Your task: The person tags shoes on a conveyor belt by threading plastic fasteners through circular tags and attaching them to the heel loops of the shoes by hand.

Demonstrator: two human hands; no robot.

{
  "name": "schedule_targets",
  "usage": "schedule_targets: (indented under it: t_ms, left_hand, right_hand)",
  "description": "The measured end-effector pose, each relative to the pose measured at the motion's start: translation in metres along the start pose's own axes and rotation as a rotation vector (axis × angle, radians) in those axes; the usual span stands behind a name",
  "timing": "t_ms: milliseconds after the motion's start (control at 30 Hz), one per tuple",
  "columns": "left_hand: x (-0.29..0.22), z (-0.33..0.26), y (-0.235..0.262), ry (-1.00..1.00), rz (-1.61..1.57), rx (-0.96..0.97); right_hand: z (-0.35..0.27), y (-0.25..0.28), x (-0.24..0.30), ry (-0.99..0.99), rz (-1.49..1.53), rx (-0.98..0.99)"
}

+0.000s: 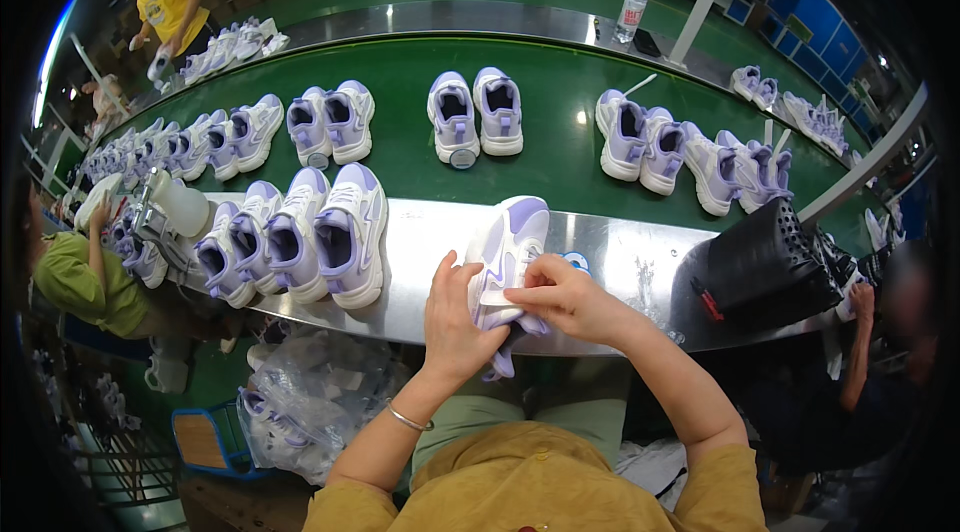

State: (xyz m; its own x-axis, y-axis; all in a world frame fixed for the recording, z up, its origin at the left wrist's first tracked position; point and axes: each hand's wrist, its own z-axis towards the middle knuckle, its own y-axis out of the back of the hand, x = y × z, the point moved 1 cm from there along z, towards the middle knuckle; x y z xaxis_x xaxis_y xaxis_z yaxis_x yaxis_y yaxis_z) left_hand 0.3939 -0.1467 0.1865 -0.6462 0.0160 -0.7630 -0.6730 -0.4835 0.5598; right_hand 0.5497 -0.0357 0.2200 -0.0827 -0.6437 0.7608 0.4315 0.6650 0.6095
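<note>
A white and lilac sneaker [520,222] rests over the near edge of the metal worktop, its toe pointing away from me. My left hand [455,322] grips it from the left side, near the heel and collar. The fingers of my right hand [575,297] are closed in a pinch on a small flat white piece [494,298], held against the shoe's side. What this piece is made of I cannot make out. Part of the heel is hidden behind my hands. To the left, two pairs of matching sneakers [350,237] stand close together on the metal.
A green conveyor belt [400,157] runs beyond the worktop [420,232], carrying several sneaker pairs [475,117]. A black bin [765,257] stands at the right. Clear plastic bags [325,397] lie low at left. Co-workers are at both sides; a bottle [631,12] stands at the back.
</note>
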Motion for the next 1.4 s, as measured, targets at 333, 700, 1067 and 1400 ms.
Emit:
schedule_targets:
  t_ms: [333,700,1067,1400]
  left_hand:
    - [-0.009,0.005,-0.005,-0.247,0.068,-0.098]
    - [0.054,0.061,0.016,0.343,-0.132,-0.407]
    - [0.079,0.079,0.024,0.247,0.170,-0.251]
    - [-0.044,0.022,0.004,0.130,-0.213,0.041]
  right_hand:
    - [0.005,0.004,0.000,0.151,-0.266,0.033]
    - [0.012,0.125,-0.130,-0.358,-0.819,-0.766]
    - [0.052,0.130,-0.167,-0.439,-0.581,-0.718]
    - [-0.023,-0.021,0.058,0.048,-0.461,-0.481]
